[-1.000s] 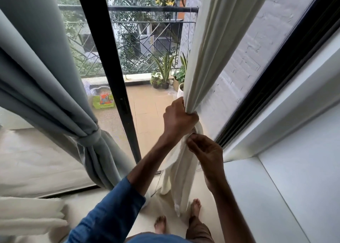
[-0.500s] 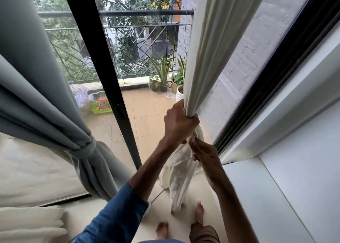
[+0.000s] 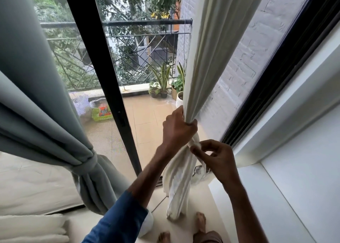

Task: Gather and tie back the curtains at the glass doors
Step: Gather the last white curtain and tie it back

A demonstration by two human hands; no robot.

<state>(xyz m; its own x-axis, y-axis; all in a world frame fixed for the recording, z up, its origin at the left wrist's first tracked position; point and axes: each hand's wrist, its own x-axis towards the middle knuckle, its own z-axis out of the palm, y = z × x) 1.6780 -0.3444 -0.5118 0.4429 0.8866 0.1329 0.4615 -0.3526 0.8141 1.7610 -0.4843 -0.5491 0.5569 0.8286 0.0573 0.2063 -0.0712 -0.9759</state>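
A cream curtain (image 3: pixel 207 58) hangs bunched at the right side of the glass doors. My left hand (image 3: pixel 177 129) grips the gathered fabric in a fist. Just below it, my right hand (image 3: pixel 216 157) pinches a fold of the cream fabric where it wraps around the bundle. The curtain's lower part (image 3: pixel 177 185) hangs twisted down to the floor. At the left, a grey curtain (image 3: pixel 31 88) is gathered and held by a grey tie-back (image 3: pixel 88 166).
A black door frame (image 3: pixel 103 80) stands between the two curtains. Beyond the glass lie a tiled balcony, potted plants (image 3: pixel 162 82) and a railing. A white ledge (image 3: pixel 257 206) is at the right, white bedding (image 3: pixel 31 185) at the left. Bare feet (image 3: pixel 200 222) stand below.
The curtain's lower part has been pulled up and twisted tighter. My right hand has shifted a little right and now pinches a fold at the wrap. My left hand keeps its grip.
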